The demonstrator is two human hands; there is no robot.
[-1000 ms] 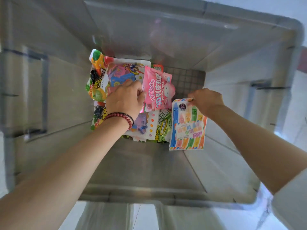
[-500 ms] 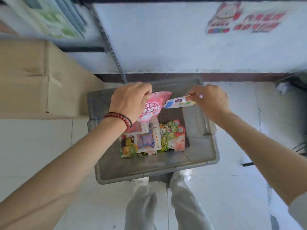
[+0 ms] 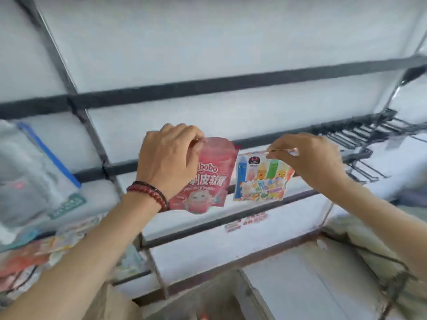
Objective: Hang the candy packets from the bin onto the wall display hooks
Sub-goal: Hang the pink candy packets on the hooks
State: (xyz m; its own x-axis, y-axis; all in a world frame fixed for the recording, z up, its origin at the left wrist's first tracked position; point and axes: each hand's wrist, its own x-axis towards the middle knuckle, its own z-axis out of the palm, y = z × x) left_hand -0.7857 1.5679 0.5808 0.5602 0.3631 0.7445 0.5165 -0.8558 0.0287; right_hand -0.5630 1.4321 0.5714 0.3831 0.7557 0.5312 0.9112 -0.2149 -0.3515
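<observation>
Both packets held up in front of the wall display, neither on a hook yet. Left hand (image 3: 168,158), red bead bracelet (image 3: 147,195) at the wrist: fingers curled round the top left corner of the pink packet (image 3: 208,183), pinching it, pouch hanging below with a slight tilt. Right hand (image 3: 309,158): fingers pinching the top edge of the crayon-print packet (image 3: 261,181), header strip bent over toward the near side. Packets side by side, edges close, apparently not touching. Bare black hooks (image 3: 360,137) in a row further right along the dark rail (image 3: 122,167). Judged light: thin film pouches, soft, crinkly, probably slick, bodies prone to swing and twist. Best hold: sealed header strip just beside the hang hole, hole left free for the hook tip. Holes not visible here, hidden by fingers or blur. No squeezing of the pouch body. Readable on pink packet: "bobo" in white, earlier letters hidden behind the hand; large white Chinese characters beneath, partly covered; small Latin line under those too blurred. Crayon-print packet: coloured crayon figures with faces, dark round logo near top, unreadable; multicoloured lettering across lower band, blurred. Red printing on the wall (image 3: 247,221) lower down, illegible.
</observation>
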